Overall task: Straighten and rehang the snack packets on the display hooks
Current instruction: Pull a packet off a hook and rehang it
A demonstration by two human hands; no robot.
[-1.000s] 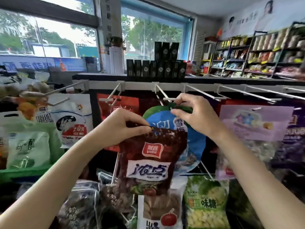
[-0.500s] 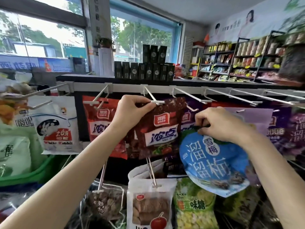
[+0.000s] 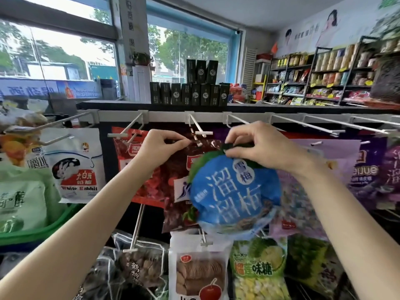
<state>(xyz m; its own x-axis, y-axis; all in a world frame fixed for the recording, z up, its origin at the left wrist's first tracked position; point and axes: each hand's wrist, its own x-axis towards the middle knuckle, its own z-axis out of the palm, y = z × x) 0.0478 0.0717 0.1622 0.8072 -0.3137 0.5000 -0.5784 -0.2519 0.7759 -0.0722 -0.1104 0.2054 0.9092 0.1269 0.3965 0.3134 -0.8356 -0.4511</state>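
My left hand (image 3: 160, 148) pinches the dark red packet's (image 3: 184, 182) top edge at the hook (image 3: 198, 135). My right hand (image 3: 259, 148) grips the blue packet's (image 3: 236, 195) header, overlapping the red one. Risk: hole misses the tip, packet drops. Readable: "White Rabbit" (image 3: 75, 169) at left, "溜溜梅" on the blue.

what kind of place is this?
Likely a small grocery or snack shop: snack packets hang on display hooks, stocked shelves line the far wall, and boxes are stacked on a counter.
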